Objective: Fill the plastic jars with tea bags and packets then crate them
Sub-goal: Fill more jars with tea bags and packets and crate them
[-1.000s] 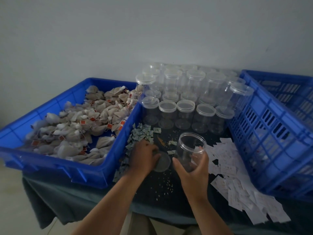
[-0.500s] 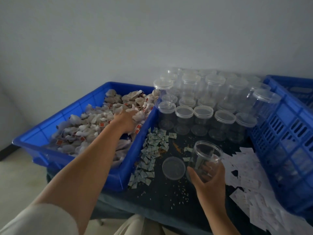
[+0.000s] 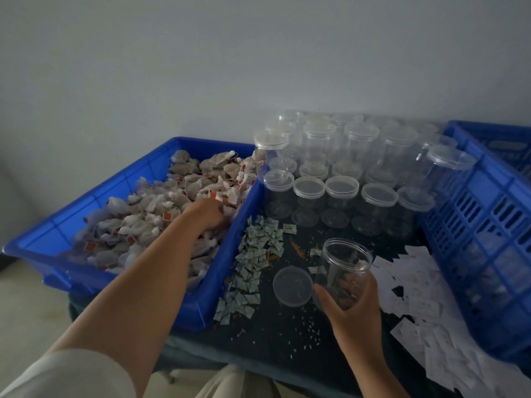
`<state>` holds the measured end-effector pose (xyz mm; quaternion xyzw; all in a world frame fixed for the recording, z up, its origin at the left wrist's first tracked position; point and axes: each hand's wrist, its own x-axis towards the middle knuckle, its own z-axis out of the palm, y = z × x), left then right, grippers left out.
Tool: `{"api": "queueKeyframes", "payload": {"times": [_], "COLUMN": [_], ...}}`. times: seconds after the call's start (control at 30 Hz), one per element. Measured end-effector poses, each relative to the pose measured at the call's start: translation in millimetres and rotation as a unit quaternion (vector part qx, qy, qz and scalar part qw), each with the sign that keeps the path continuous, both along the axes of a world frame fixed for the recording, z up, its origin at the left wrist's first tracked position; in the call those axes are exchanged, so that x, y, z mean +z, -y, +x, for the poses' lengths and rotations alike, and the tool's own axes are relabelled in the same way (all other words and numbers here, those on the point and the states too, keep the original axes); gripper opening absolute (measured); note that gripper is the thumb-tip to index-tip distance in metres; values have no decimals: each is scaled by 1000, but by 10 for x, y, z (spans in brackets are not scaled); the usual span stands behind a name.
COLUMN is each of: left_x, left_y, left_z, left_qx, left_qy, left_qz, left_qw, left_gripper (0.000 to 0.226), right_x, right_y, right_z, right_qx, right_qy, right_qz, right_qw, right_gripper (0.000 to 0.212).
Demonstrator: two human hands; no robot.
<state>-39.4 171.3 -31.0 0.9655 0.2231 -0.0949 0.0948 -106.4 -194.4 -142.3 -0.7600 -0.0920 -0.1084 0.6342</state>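
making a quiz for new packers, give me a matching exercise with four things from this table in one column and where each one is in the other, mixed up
Things
1. lidless clear plastic jar
2. round clear plastic lid
3. heap of small grey-green packets
4. loose white paper slips

Places
a. beside the slotted blue crate
b. flat on the dark table, just left of the held jar
c. in the right hand
d. along the outer wall of the blue tray of tea bags

Pairs: 1-c, 2-b, 3-d, 4-a
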Motion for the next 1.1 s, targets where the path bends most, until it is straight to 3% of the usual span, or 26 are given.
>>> {"api": "queueKeyframes", "payload": {"times": [0.1,0.17,0.3,0.4,0.57,0.67,0.8,0.93,1.1], "left_x": [28,88,255,372,420,344,293,384,758], "left_y": [-125,-174,-186,-151,-190,-227,-154,-20,248], "left_z": [-257,-375,-408,-428,-522,-598,-680,-716,-723], "left_qx": [33,82,159,163,167,162,152,143,119], "left_qy": [7,56,238,289,259,203,220,269,330], "left_qz": [-147,-222,-283,-318,-321,-247,-234,-268,-329], "left_qw": [988,970,915,888,895,933,935,914,877], "left_gripper": [29,31,25,22,31,54,76,56,45], "right_x": [33,43,62,74,28,24,31,40,32], "right_y": [6,9,19,27,21,34,40,42,27], "right_z": [-28,-43,-50,-31,-21,-25,-20,-27,-31], "right_qx": [2,6,11,9,30,33,31,32,49], "right_qy": [2,4,12,15,-8,-5,-12,-10,1], "right_qz": [6,9,2,0,-3,-4,0,-7,-58], "right_qw": [1000,1000,1000,1000,1000,999,999,999,997], "right_gripper": [72,72,75,74,78,75,72,71,87]}}
